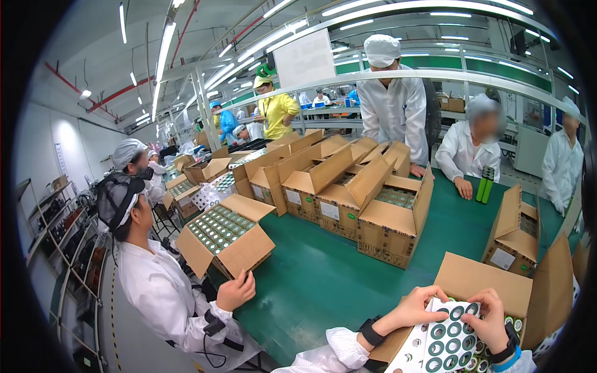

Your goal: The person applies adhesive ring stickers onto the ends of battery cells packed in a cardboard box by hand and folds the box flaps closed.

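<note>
Both of my hands grip a white sheet of dark green ring stickers [453, 339]. My left hand [415, 309] pinches its upper left edge, where bare holes show in the white backing. My right hand [490, 318] is closed on the upper right part, thumb over the rings. Beneath the sheet stands an open cardboard box [479, 276] with its flaps spread. Green-wrapped cylindrical cells [513, 323] show inside it beside my right wrist. The sheet and my hands hide most of the box's contents.
Open cardboard boxes [388, 239] line the green table [298, 273]. A co-worker at left [149, 280] has a hand near a tilted box of cells [224, 230]. Another box [513, 239] stands at right. Near a seated person [469, 152] are upright green cells [484, 185].
</note>
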A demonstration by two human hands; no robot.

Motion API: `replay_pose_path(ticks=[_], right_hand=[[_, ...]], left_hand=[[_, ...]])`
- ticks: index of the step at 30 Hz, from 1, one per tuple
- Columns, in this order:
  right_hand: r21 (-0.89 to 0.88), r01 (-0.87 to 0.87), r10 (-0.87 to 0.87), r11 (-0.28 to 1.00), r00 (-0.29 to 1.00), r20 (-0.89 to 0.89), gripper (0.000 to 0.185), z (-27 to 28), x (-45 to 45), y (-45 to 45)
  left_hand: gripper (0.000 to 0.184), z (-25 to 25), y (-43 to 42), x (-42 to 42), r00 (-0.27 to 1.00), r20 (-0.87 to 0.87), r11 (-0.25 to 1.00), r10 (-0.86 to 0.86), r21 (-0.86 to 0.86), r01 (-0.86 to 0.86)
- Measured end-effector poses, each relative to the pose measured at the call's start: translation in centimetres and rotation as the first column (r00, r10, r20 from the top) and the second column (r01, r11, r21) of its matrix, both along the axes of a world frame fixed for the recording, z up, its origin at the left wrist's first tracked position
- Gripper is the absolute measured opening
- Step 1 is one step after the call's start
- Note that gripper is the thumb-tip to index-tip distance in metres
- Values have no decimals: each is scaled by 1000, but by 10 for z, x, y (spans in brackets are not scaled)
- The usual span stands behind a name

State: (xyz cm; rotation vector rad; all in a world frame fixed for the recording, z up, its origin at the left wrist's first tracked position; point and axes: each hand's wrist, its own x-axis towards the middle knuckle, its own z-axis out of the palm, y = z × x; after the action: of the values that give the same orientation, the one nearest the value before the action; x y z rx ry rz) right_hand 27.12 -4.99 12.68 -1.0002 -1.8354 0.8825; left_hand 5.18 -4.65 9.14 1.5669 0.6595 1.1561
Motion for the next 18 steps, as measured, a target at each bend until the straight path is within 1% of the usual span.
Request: replay_pose_path(ticks=[3,6,8,12,14,18], right_hand=[[-4,-7,7,1000,1000,0,32,-2,1,1],[-17,8,-7,1000,999,39,32,-2,3,3],[10,8,-9,1000,996,93,31,-5,5,4],[15,2,-3,1000,997,75,32,-6,4,5],[-62,-9,10,998,1000,12,35,-10,5,6],[-36,-9,10,999,999,40,36,-16,9,9]], left_hand=[[23,-1,1,0,1000,-8,1000,16,-27,-16],[25,0,2,0,1000,-6,1000,14,-10,-14],[25,2,1,-1,1000,-9,1000,14,-12,-14],[22,2,1,-1,1000,-6,1000,13,-9,-13],[22,0,2,0,1000,-9,1000,20,-5,-20],[23,0,2,0,999,-38,999,32,-5,-33]])
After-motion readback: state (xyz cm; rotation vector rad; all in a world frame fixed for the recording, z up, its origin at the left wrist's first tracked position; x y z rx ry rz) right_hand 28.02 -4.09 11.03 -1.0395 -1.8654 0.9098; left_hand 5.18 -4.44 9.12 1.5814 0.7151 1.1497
